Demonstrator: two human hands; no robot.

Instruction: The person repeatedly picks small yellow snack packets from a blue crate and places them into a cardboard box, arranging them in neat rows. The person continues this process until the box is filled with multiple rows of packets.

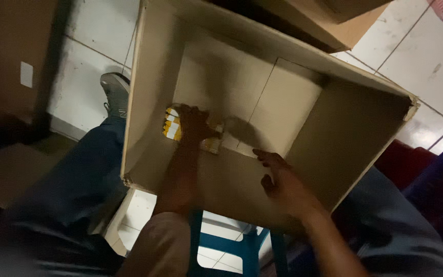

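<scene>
Half-hidden yellow packets (172, 127) under left hand (195, 124)

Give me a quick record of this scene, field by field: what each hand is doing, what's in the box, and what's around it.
left hand: flat on small yellow and white packs on the box bottom
right hand: inside the box, fingers spread, holding nothing
box: large open cardboard box, tilted across the lap
box contents: only the packs, near the left wall
below: blue stool, white floor tiles
also: grey shoe
</scene>
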